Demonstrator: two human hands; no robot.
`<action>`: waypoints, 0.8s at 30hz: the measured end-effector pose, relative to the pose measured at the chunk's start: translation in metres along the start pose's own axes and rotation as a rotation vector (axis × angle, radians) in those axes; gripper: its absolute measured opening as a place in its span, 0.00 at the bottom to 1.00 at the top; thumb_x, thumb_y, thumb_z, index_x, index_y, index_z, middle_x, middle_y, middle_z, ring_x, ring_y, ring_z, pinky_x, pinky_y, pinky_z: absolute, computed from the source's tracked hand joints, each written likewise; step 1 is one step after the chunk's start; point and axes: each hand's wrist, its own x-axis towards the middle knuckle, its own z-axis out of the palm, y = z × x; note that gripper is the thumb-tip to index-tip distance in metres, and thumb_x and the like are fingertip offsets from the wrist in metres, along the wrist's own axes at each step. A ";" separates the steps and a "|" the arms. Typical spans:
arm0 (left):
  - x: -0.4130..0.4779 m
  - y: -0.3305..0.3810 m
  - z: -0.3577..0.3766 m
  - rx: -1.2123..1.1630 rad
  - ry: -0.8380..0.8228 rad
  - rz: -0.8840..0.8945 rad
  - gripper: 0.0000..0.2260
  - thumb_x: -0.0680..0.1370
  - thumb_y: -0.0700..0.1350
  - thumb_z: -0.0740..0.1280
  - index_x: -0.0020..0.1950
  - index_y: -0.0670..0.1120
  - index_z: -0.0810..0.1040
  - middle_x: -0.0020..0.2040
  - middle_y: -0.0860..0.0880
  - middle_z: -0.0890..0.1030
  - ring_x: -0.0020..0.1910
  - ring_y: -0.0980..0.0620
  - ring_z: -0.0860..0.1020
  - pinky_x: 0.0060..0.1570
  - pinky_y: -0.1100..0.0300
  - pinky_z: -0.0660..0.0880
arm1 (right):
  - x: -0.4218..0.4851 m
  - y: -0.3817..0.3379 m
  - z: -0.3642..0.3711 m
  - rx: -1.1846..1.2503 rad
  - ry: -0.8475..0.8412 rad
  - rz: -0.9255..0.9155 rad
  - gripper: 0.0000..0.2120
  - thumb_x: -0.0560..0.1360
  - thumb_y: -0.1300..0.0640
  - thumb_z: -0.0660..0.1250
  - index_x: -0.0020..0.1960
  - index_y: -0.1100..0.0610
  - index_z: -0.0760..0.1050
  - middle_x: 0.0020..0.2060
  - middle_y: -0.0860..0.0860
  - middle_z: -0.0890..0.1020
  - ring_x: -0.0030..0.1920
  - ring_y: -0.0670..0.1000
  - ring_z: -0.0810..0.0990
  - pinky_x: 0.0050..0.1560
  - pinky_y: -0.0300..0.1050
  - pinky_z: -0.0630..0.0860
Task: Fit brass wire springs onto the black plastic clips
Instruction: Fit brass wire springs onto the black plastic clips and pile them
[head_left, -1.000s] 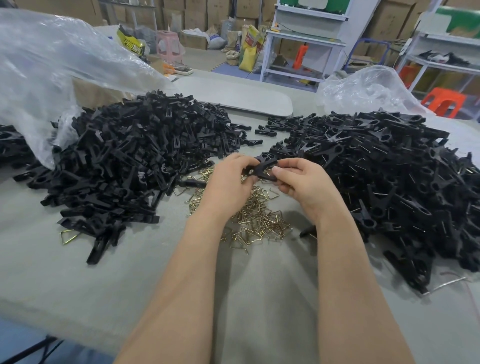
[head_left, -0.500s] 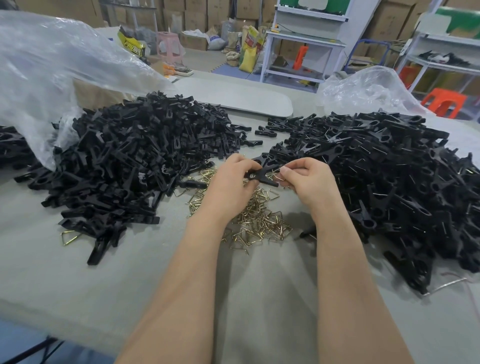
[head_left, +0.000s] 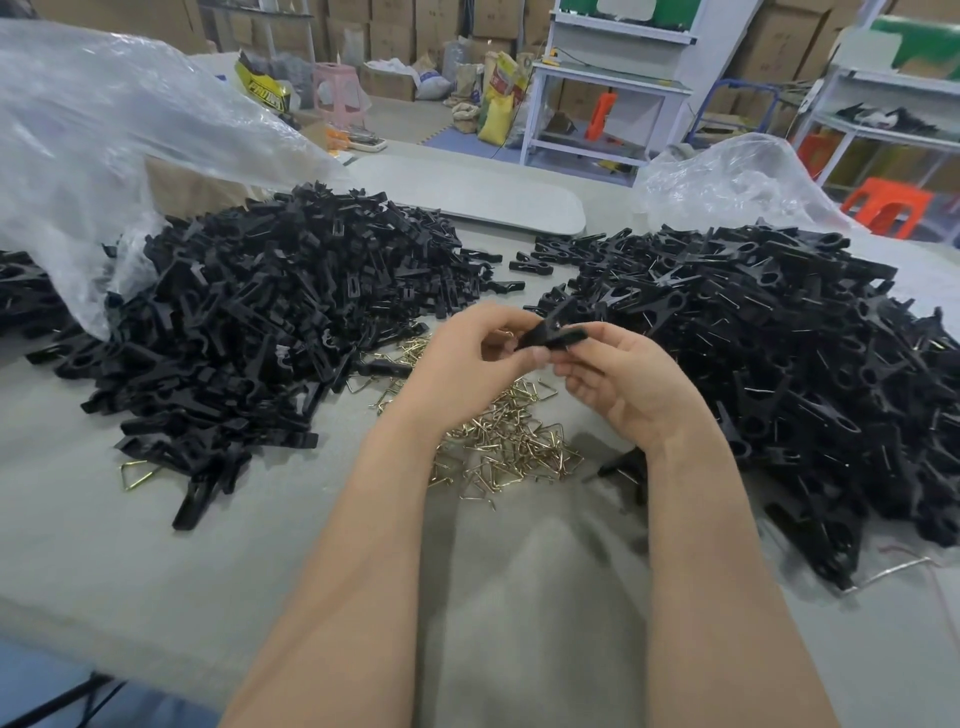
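Observation:
Both hands hold one black plastic clip (head_left: 553, 332) above the table's middle. My left hand (head_left: 467, 358) pinches its left end, where a bit of brass wire shows beside the fingers. My right hand (head_left: 618, 379) grips its right end with thumb and curled fingers. Under the hands lies a heap of loose brass wire springs (head_left: 509, 436). A big pile of black clip parts (head_left: 249, 322) fills the left. A second pile of black clips (head_left: 779, 353), with wire glinting among them, fills the right.
A clear plastic bag (head_left: 104, 145) drapes over the left pile, another (head_left: 737, 182) sits behind the right pile. A grey board (head_left: 467, 189) lies at the back. One stray spring (head_left: 137, 473) lies front left. The grey cloth table (head_left: 519, 597) runs to its near edge; shelves and boxes stand beyond.
Both hands have lifted the clip a little and turned it; my right hand's fingers have shifted along its right end. The piles have not moved.

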 end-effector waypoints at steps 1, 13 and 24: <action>-0.001 0.002 -0.001 -0.033 -0.012 -0.009 0.10 0.74 0.42 0.71 0.48 0.57 0.79 0.40 0.58 0.77 0.37 0.63 0.76 0.38 0.71 0.71 | -0.001 0.000 0.000 0.066 -0.018 0.021 0.06 0.77 0.67 0.63 0.46 0.59 0.77 0.30 0.50 0.82 0.31 0.44 0.78 0.33 0.34 0.75; 0.001 -0.009 0.006 0.302 -0.030 -0.013 0.10 0.75 0.42 0.70 0.56 0.50 0.79 0.50 0.52 0.75 0.48 0.54 0.73 0.50 0.61 0.69 | 0.002 0.002 -0.002 -0.105 0.114 0.066 0.04 0.73 0.64 0.70 0.40 0.60 0.77 0.27 0.48 0.79 0.28 0.42 0.74 0.30 0.32 0.74; 0.001 -0.007 0.006 0.312 -0.027 -0.012 0.11 0.75 0.40 0.69 0.57 0.49 0.79 0.53 0.50 0.75 0.52 0.53 0.73 0.58 0.55 0.72 | 0.001 0.002 -0.004 -0.163 0.079 0.073 0.05 0.73 0.60 0.71 0.39 0.61 0.78 0.28 0.49 0.77 0.29 0.43 0.73 0.31 0.31 0.73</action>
